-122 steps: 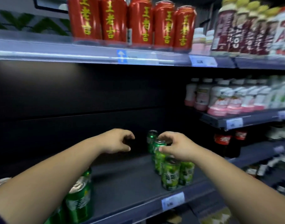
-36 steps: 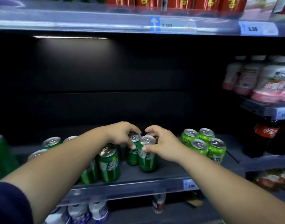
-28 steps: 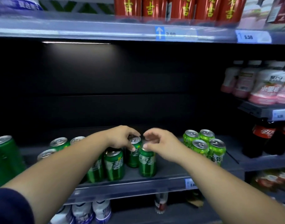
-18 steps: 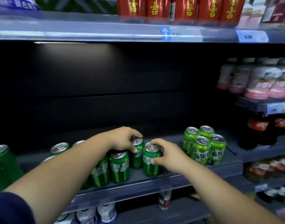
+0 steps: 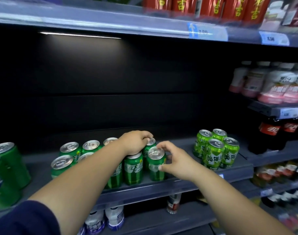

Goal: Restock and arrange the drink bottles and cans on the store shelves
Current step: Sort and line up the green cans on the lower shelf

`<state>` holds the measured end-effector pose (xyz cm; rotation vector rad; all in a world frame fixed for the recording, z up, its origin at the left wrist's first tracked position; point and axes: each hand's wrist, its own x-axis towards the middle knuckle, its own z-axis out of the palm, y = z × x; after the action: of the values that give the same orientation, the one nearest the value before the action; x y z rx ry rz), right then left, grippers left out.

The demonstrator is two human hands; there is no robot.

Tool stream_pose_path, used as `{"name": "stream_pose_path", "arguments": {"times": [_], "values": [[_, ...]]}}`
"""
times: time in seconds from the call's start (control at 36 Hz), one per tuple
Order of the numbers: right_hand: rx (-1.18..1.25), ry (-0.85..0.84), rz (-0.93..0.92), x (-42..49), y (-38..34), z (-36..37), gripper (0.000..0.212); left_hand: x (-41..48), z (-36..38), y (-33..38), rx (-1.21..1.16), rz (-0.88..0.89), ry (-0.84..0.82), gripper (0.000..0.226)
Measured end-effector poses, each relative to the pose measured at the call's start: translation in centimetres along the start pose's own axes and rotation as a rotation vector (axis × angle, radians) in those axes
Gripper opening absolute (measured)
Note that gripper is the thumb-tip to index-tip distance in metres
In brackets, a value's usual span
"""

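Green cans [image 5: 133, 168] closing up at shelf [image 5: 178, 185] front
R hand [image 5: 177, 160] grips front can [image 5: 155, 165] by its side, thumb fwd, fingers curled behind the lid; approx 1 s ago it held the lid from above. L hand [image 5: 136, 142] curls over back can [image 5: 150, 141]. Front can stands upright at shelf edge, touching its row, so it looks placed.

Plenty of headroom: the upper shelf [image 5: 111, 22] sits high above the can tops. There's an open strip of shelf [image 5: 183, 143] between the dark green cans [image 5: 133, 168] and the light green cans [image 5: 214, 153], and the right hand [image 5: 177, 163] fills part of it. Free depth runs behind both clusters. Cola bottles [image 5: 270, 134] wall off the far right.
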<state>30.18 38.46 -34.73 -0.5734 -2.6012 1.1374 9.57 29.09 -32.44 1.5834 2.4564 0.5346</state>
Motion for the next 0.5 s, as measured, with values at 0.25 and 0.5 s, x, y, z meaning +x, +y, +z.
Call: {"name": "stream_pose_path", "arguments": {"times": [0.25,0.5], "values": [[0.081,0.047,0.032,0.6,-0.4,1.4,0.065,-0.2,-0.3,0.1,-0.065,-0.029,-0.015,0.037],[0.054,0.023,0.007,0.8,-0.3,1.4,0.046,0.1,-0.7,0.3,-0.155,-0.089,-0.014,0.033]]}}
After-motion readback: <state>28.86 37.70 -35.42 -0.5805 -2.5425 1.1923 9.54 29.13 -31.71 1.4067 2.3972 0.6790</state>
